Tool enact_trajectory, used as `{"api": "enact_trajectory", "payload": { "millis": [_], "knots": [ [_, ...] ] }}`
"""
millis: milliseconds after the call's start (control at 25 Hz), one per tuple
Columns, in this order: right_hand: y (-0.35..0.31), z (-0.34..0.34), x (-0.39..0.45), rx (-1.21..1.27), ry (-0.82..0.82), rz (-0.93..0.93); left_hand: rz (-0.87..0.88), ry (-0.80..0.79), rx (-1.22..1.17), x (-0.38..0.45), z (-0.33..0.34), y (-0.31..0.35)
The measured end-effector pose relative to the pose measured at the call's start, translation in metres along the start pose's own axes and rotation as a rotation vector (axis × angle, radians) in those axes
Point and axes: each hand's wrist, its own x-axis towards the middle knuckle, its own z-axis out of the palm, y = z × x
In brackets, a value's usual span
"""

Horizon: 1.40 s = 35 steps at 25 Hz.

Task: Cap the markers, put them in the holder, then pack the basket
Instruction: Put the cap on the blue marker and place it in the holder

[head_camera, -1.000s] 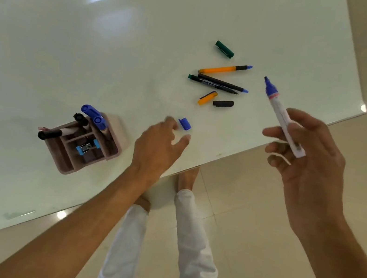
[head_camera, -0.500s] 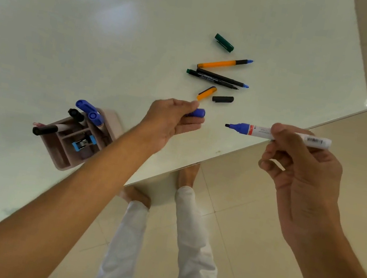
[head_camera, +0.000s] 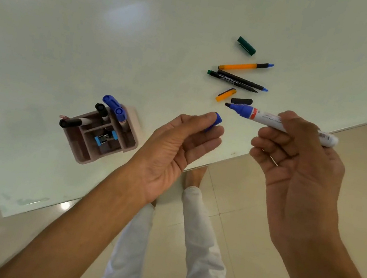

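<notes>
Left hand (head_camera: 177, 142) pinched the blue cap (head_camera: 214, 122), right hand (head_camera: 295, 163) gripped the marker (head_camera: 278, 122); misaligned, its wet tip could smear my fingers.

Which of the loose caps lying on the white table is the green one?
The dark green cap, lying alone farthest from the hands, beyond the orange pen. The orange cap and black cap lie side by side nearer.

Open air separates the left hand (head_camera: 177, 142) from the right hand (head_camera: 295, 163). Ahead of both, loose pens (head_camera: 240, 75) and caps (head_camera: 234, 96) crowd the table (head_camera: 145, 46). Left of the left hand stands the holder (head_camera: 104, 134); beyond it the tabletop lies bare.
</notes>
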Motion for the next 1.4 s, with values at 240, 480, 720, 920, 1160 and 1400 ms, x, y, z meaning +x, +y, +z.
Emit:
{"api": "enact_trajectory", "payload": {
  "millis": [240,480,720,920,1160,1400],
  "knots": [
    [0.0,0.018,-0.01,0.036,-0.008,0.021,-0.01,0.0,0.071,-0.008,-0.003,-0.006],
    [0.002,0.013,-0.027,-0.176,-0.088,-0.205,0.086,0.026,-0.023,-0.011,-0.023,0.011],
    [0.014,0.015,-0.043,-0.387,-0.168,-0.41,0.066,0.045,-0.247,-0.032,-0.023,0.017],
    [0.021,0.019,-0.049,-0.411,-0.197,-0.412,0.195,0.038,-0.142,-0.044,-0.025,0.017],
    [0.033,0.022,-0.058,-0.482,-0.286,-0.37,0.383,0.113,0.094,-0.055,-0.039,0.013],
    [0.077,0.033,-0.069,-0.653,-0.288,-0.37,0.538,0.234,0.027,-0.063,-0.056,0.001]
  ]
}}
